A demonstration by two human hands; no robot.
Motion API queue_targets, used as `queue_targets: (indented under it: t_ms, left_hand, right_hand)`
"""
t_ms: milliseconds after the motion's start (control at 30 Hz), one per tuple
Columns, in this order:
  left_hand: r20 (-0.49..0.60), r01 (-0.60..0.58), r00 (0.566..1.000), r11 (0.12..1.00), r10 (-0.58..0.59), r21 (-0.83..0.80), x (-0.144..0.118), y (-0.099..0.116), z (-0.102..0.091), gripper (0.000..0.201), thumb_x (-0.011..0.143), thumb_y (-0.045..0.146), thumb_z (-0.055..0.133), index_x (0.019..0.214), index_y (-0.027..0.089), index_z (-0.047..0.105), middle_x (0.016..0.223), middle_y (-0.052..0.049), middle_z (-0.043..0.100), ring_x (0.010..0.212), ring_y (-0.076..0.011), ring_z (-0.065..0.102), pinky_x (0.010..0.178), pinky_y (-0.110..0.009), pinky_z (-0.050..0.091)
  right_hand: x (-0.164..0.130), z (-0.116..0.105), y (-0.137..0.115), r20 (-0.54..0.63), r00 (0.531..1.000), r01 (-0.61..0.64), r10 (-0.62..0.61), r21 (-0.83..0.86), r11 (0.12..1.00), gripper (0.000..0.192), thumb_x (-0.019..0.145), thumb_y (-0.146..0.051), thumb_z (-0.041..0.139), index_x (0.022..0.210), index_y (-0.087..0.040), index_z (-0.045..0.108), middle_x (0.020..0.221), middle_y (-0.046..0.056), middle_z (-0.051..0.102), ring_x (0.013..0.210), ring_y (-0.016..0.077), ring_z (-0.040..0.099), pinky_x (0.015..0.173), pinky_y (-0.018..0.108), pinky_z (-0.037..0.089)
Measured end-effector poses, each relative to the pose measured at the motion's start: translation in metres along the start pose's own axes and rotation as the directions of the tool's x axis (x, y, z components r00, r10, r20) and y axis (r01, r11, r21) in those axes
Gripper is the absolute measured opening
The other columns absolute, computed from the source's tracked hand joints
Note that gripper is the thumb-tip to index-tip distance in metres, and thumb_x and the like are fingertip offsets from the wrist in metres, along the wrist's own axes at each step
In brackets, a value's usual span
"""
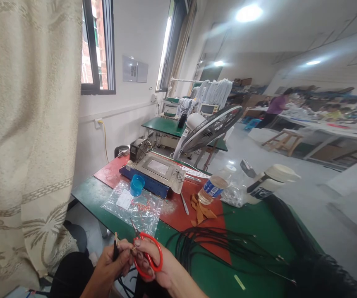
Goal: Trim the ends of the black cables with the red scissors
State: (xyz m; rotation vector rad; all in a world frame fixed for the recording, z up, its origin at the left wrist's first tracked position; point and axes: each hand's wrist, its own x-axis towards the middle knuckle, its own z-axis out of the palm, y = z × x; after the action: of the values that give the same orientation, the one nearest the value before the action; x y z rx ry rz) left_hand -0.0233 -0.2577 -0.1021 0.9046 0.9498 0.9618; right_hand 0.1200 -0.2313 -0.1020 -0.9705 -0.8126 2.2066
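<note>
At the bottom of the view my left hand (pixel 113 265) pinches the end of a black cable (pixel 116 248), whose stripped wire tips stick up above my fingers. My right hand (pixel 156 267) grips red-handled scissors (pixel 149 254), fingers through the loops, with the short blades pointing up-left toward the cable end. The two hands nearly touch, just off the near edge of the green table (pixel 252 236). A bundle of black cables (pixel 228 248) coils across the table to the right of my hands.
A clear plastic bag (pixel 135 205) with small red parts, a blue cap (pixel 137 184), a flat machine (pixel 156 169), a water bottle (pixel 214 188), a white jug (pixel 268 180) and a fan (pixel 211 126) are on the table. A curtain (pixel 26 136) hangs at left. A person (pixel 274 107) works far back.
</note>
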Motion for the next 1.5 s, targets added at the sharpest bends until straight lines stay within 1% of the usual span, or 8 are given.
queue_targets:
  t_ms: [367,533,633,900,1133,1333,1400,1500]
  left_hand:
    - [-0.007,-0.061,0.998,0.996,0.061,0.059,-0.001,-0.003,-0.001,0.030,0.070,0.044,0.061,0.067,0.014,0.063,0.058,0.003,0.044,0.050,-0.0062,0.038,0.049,-0.021,0.026]
    - [-0.155,-0.018,0.988,0.999,0.023,0.032,-0.001,-0.001,0.001,0.030,0.068,0.044,0.063,0.070,0.014,0.062,0.052,0.004,0.044,0.049,-0.0060,0.038,0.051,-0.021,0.028]
    - [-0.169,-0.007,0.986,1.000,0.007,0.001,-0.002,0.001,0.004,0.031,0.067,0.045,0.063,0.067,0.014,0.061,0.053,0.005,0.044,0.048,-0.0056,0.037,0.049,-0.020,0.027]
    - [-0.215,-0.045,0.974,0.991,0.071,0.124,0.000,0.001,0.003,0.027,0.069,0.042,0.062,0.070,0.015,0.064,0.050,0.004,0.046,0.050,-0.0062,0.038,0.051,-0.020,0.030]
    - [-0.208,-0.057,0.974,0.989,0.085,0.137,0.004,-0.006,-0.002,0.031,0.065,0.045,0.065,0.072,0.015,0.066,0.047,0.003,0.048,0.051,-0.0083,0.042,0.054,-0.021,0.032]
    - [-0.235,-0.025,0.972,1.000,0.025,0.003,-0.002,0.003,0.005,0.026,0.062,0.041,0.069,0.066,0.016,0.066,0.056,0.002,0.054,0.055,-0.0086,0.046,0.055,-0.019,0.037]
    - [-0.281,0.009,0.959,0.999,-0.021,-0.042,-0.002,0.005,0.005,0.026,0.059,0.039,0.072,0.065,0.015,0.067,0.057,0.001,0.056,0.054,-0.0070,0.045,0.052,-0.016,0.036]
    - [-0.332,0.076,0.935,0.986,-0.123,-0.151,-0.003,0.009,0.005,0.024,0.059,0.034,0.073,0.075,0.016,0.069,0.065,0.000,0.061,0.046,-0.0013,0.035,0.043,-0.011,0.029]
  right_hand:
    - [0.001,0.006,0.004,-0.127,0.991,0.039,-0.039,0.002,0.999,0.039,0.060,-0.049,0.069,0.058,-0.014,0.052,0.038,-0.006,0.043,0.028,0.0035,0.031,0.026,0.015,0.017]
    - [0.000,0.003,0.007,-0.065,0.959,0.268,-0.275,-0.095,0.959,0.044,0.066,-0.054,0.065,0.055,-0.013,0.051,0.037,-0.005,0.042,0.030,0.0041,0.034,0.030,0.016,0.024]
    - [0.000,0.001,0.008,-0.017,0.938,0.342,-0.347,-0.129,0.931,0.041,0.066,-0.049,0.068,0.055,-0.014,0.050,0.038,-0.006,0.042,0.031,0.0042,0.035,0.032,0.017,0.024]
    - [0.003,-0.001,0.010,-0.085,0.916,0.354,-0.393,-0.293,0.888,0.040,0.060,-0.049,0.072,0.057,-0.016,0.049,0.039,-0.006,0.042,0.032,0.0051,0.034,0.033,0.018,0.021]
    - [0.003,-0.002,0.013,-0.106,0.816,0.424,-0.569,-0.560,0.712,0.039,0.064,-0.046,0.070,0.053,-0.015,0.049,0.045,-0.006,0.039,0.044,0.0053,0.033,0.041,0.018,0.024]
    - [0.003,0.000,0.005,-0.202,0.822,0.371,-0.532,-0.517,0.771,0.042,0.076,-0.053,0.054,0.057,-0.017,0.046,0.041,-0.006,0.038,0.036,0.0057,0.032,0.037,0.019,0.023]
    - [0.000,-0.001,0.004,-0.147,0.753,0.411,-0.641,-0.656,0.634,0.038,0.077,-0.048,0.056,0.058,-0.016,0.050,0.046,-0.005,0.043,0.041,0.0069,0.038,0.041,0.019,0.027]
    - [-0.005,-0.004,0.008,0.162,0.505,0.500,-0.848,-0.855,0.135,0.023,0.080,-0.032,0.058,0.063,-0.015,0.057,0.056,0.000,0.053,0.052,0.0093,0.046,0.049,0.021,0.031]
